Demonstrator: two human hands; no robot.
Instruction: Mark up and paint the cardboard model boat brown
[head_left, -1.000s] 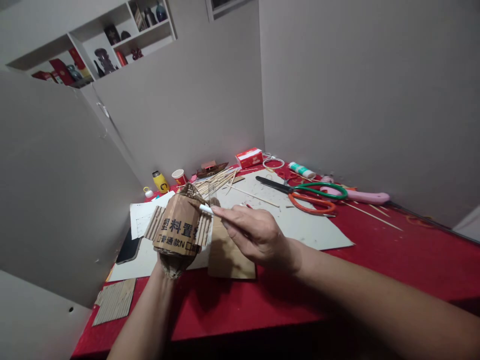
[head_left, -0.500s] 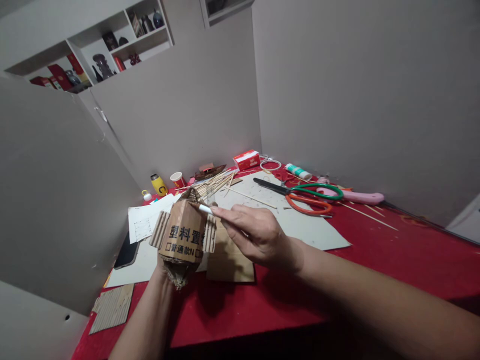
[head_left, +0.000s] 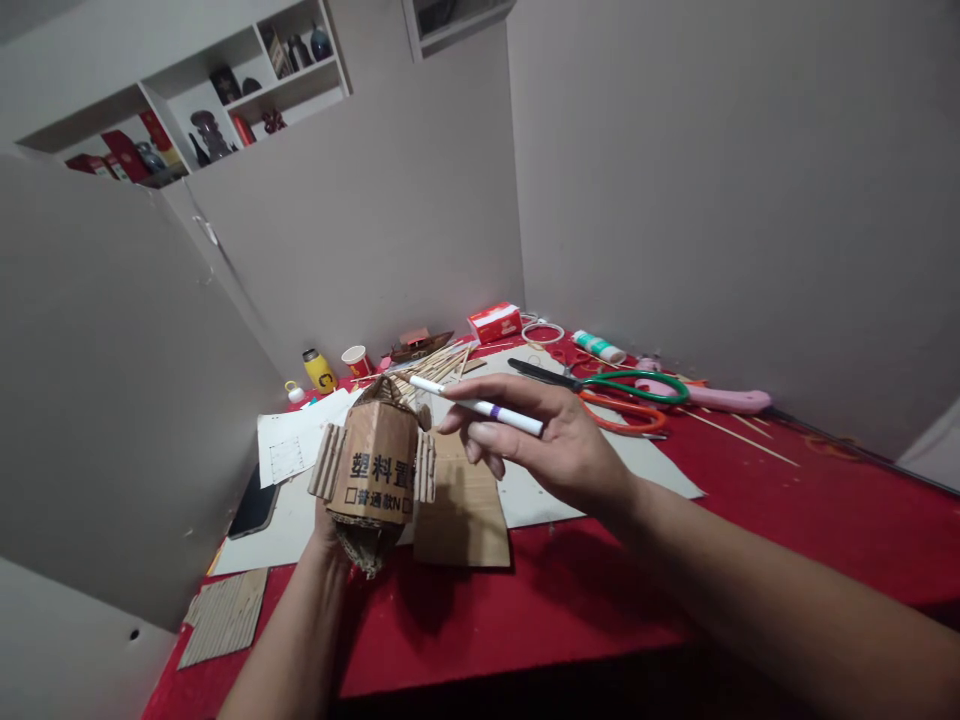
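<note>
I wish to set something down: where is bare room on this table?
Bare red tabletop lies between the smooth brown cardboard piece and the front edge, and beside the large white sheet's near right corner. Thin wooden sticks and a red box crowd the back.

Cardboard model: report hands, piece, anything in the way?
Left hand mostly hidden behind raised cardboard model. Right hand gripping white pen-like tool, tip near model's top. Scissors lie beyond right hand.
</note>
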